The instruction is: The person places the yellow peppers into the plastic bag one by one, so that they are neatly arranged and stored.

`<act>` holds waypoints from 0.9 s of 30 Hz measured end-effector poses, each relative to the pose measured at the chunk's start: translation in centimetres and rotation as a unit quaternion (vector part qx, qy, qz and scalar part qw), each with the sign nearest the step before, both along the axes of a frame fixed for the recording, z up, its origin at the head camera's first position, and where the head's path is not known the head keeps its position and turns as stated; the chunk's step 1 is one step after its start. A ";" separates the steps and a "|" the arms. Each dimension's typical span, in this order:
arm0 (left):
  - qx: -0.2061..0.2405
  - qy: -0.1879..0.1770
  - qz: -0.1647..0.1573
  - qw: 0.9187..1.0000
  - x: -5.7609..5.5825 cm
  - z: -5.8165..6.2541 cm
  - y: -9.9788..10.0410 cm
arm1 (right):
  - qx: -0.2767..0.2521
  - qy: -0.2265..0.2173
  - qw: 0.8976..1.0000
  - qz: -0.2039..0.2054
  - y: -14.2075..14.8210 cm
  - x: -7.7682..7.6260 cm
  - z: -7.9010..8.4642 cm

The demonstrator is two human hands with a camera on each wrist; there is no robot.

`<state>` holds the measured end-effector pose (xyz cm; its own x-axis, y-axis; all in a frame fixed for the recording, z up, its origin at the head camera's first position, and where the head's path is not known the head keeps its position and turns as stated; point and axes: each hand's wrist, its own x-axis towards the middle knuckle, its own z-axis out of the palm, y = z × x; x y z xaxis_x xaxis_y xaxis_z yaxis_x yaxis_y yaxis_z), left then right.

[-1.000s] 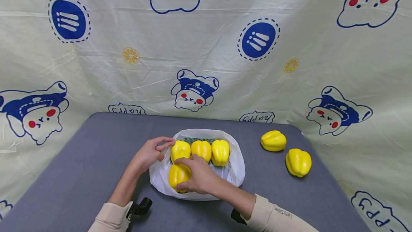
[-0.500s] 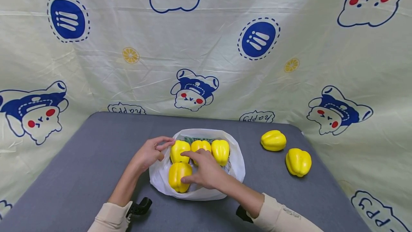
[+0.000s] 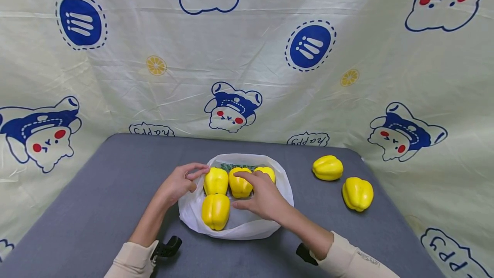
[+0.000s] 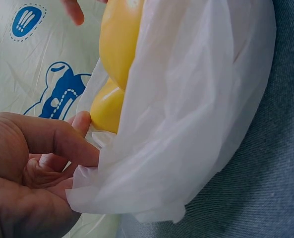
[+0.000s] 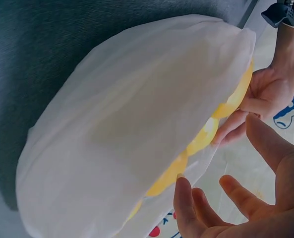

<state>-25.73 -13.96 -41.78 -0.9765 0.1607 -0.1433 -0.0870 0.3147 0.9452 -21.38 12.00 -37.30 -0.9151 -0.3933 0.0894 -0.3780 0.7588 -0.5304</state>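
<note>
A white plastic bag lies with its mouth spread wide on the grey table. Inside it, a row of yellow bell peppers runs along the back, the left one beside the middle one. The right one is partly hidden by my right hand. Another bell pepper sits at the bag's front left. My left hand pinches the bag's left edge, fingers folded over the film. Over the bag's right half, my right hand has its thumb and fingers spread, holding nothing.
Two more yellow bell peppers lie on the table to the right, one farther back and one nearer. A patterned curtain hangs behind the table. A black wrist camera mount juts from the left wrist.
My right hand has let go of the front-left bell pepper and moved right and slightly back, its fingers spread. That pepper stays in place. My left hand keeps its hold on the bag edge.
</note>
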 end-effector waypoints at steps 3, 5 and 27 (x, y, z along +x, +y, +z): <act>0.000 0.001 -0.001 1.000 0.0 0.0 -0.1 | -0.001 0.007 1.000 -0.011 0.4 -0.1 0.0; 0.001 0.001 -0.001 1.000 0.0 0.0 -0.1 | -0.002 0.013 1.000 -0.016 0.6 -0.2 0.0; 0.011 -0.003 0.000 1.000 -0.1 -0.1 0.1 | 0.023 0.051 0.995 -0.079 6.6 -1.1 0.3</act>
<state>-25.86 -13.89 -41.91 -0.9754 0.1643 -0.1467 -0.0934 0.2947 0.9510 -22.45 18.57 -37.00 -0.9530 -0.2504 0.1707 -0.3018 0.8363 -0.4578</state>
